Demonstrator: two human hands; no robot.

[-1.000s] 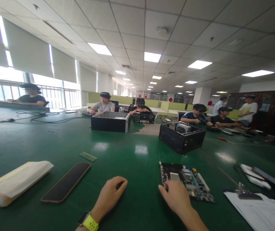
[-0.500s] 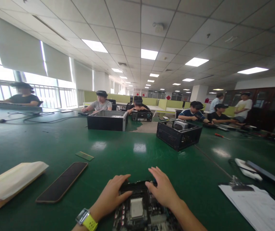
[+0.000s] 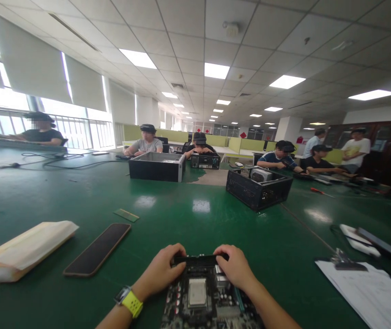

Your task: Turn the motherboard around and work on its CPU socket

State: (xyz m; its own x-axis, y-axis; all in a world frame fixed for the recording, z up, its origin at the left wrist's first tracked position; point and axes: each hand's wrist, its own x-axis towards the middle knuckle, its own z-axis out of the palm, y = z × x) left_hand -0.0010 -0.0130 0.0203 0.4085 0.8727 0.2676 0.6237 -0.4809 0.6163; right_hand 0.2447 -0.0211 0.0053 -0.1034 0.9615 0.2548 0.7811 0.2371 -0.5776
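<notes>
A dark motherboard (image 3: 212, 315) lies at the bottom middle of the head view, with a pale square processor (image 3: 197, 292) at its centre. Along its far edge runs a black strip (image 3: 197, 261), probably the memory slots. My left hand (image 3: 170, 267) is closed on the strip's left end, thumb on the near side, fingers curled over the far side. At the other end my right hand (image 3: 234, 267) grips in the same way. Whether a separate piece sits in the strip is hidden. A small green memory stick (image 3: 127, 215) lies on the table beyond my left hand.
On the green table (image 3: 168, 219), a phone (image 3: 98, 249) and a paper-wrapped package (image 3: 27, 251) lie left, a clipboard (image 3: 363, 283) right. Two black computer cases (image 3: 156, 168) (image 3: 259, 189) stand ahead. Several people sit around the table's far side; a red screwdriver (image 3: 320, 192) lies far right.
Both hands have closed from spread fingers onto the ends of the black strip at the motherboard's far edge. The view has shifted slightly, uncovering more of the board's right side.
</notes>
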